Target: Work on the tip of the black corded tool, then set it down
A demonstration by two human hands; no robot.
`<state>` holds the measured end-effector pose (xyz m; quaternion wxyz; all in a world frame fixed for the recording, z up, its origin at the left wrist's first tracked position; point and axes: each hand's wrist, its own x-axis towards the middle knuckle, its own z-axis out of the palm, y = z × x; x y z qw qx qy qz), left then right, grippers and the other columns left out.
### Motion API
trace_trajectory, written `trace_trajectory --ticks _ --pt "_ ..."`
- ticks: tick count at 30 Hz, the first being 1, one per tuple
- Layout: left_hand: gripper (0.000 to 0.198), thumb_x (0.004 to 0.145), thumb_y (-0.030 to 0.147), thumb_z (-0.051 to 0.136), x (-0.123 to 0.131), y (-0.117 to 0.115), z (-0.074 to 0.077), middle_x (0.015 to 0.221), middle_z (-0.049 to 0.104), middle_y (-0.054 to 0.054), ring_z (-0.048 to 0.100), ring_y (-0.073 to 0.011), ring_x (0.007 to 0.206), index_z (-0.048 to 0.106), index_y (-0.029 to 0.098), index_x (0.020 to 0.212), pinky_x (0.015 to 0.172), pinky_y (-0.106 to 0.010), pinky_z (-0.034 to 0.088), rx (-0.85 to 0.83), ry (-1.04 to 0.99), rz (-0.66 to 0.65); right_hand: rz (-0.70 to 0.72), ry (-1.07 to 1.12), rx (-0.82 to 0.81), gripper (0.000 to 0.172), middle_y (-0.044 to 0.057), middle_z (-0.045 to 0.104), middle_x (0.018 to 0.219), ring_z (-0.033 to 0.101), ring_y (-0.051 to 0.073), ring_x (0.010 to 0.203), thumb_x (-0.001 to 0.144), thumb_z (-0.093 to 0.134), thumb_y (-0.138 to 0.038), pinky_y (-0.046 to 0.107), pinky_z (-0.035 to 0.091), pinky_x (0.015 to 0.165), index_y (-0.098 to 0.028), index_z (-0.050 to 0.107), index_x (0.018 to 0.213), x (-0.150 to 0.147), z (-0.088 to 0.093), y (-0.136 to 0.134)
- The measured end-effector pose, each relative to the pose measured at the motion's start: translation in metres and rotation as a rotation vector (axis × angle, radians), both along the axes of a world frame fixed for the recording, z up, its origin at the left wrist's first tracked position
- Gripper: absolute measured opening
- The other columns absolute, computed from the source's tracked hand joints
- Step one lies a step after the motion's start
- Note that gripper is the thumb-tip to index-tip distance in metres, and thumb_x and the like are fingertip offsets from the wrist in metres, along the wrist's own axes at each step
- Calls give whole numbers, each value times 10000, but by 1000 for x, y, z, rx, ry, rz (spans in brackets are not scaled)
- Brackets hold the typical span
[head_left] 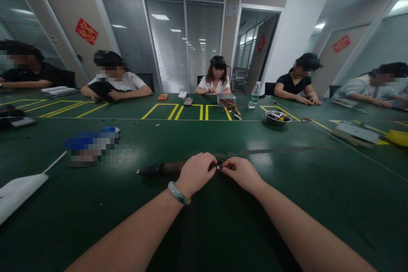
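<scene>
Head view: left hand and right hand pinch a small gold-and-dark part beside a dark cylindrical tool.

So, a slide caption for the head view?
Left hand and right hand hold a small part over a green table.

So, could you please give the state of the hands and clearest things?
Left hand, pinching
Right hand, pinching
Tiny gold-and-black part, held between both hands
Long black-and-brown cylindrical object, lying flat, partly hidden
Clear plastic bottle, upright
Round silver metal bowl, upright, partly filled
Dark brown door, open
</scene>
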<state>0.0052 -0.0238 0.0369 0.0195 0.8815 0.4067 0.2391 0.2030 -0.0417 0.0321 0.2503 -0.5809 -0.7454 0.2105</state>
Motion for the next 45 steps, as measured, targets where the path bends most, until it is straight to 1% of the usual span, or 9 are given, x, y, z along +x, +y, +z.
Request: trace_trajectory --ticks 7,14,20,28,37,45 --pt "105 854 267 557 0 1 -2 942 611 -1 558 -176 884 589 213 938 783 -321 429 -6 -4 3 -8 6 14 163 -4 659 846 566 132 739 794 584 -323 240 399 648 -233 697 869 -2 2 -2" --pt "109 843 259 573 -1 4 -6 945 608 -4 553 -182 896 591 214 941 803 -332 430 8 -6 -15 -5 2 78 121 -1 652 804 558 130 705 773 610 -291 238 385 623 -222 694 828 -1 -5 1" --pt "105 847 258 560 -1 2 -4 946 607 -11 552 -187 889 594 211 934 798 -340 435 8 -15 -24 -40 7 69 127 5 658 808 562 136 699 771 613 -299 243 385 617 -225 698 828 -1 -6 2" --pt "106 848 250 556 0 2 -4 949 611 -20 550 -184 880 598 199 930 798 -336 439 6 -11 -33 -26 38 83 112 -7 656 804 555 127 692 771 610 -278 239 382 622 -233 699 821 -2 -6 2" --pt "96 841 242 571 0 4 -6 941 612 -11 554 -182 878 605 208 924 796 -333 441 0 -27 -28 -48 24 33 108 -20 656 775 560 121 673 764 620 -289 233 377 596 -239 698 818 -3 -4 2" --pt "90 830 220 576 0 3 -4 931 617 -16 555 -185 876 609 204 912 798 -334 435 15 -4 -39 -34 52 43 122 -24 657 765 560 116 660 781 606 -307 232 378 591 -239 699 820 -2 -8 4"
